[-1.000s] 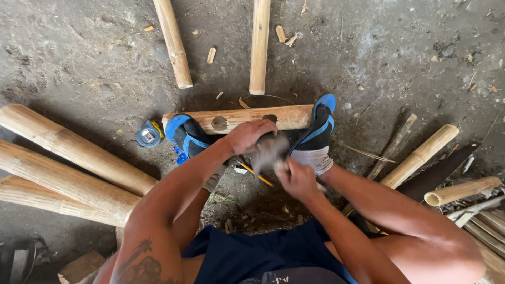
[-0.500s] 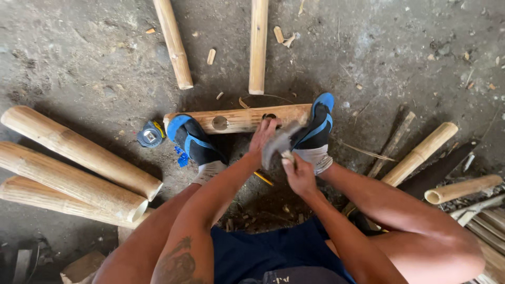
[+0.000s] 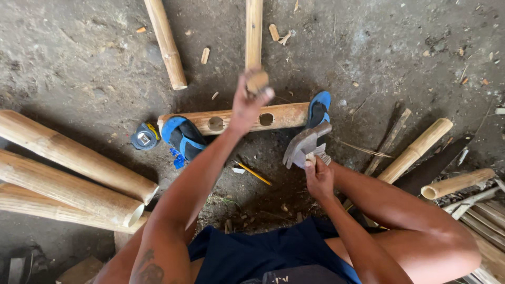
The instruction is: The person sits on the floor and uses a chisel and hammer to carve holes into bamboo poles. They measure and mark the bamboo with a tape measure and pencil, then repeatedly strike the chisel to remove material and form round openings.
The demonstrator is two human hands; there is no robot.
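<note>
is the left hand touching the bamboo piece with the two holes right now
Apart. In the head view the left hand is raised, gripping a small wooden block; it overlaps the holed bamboo piece only by line of sight.

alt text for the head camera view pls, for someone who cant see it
Seen from above, a seated person's left hand lifts a small wooden plug over a short bamboo pole with two round holes, pinned under blue sandals. The right hand holds a grey metal hammer. Thick bamboo poles and a blue tape measure lie on the dirt floor.
</note>
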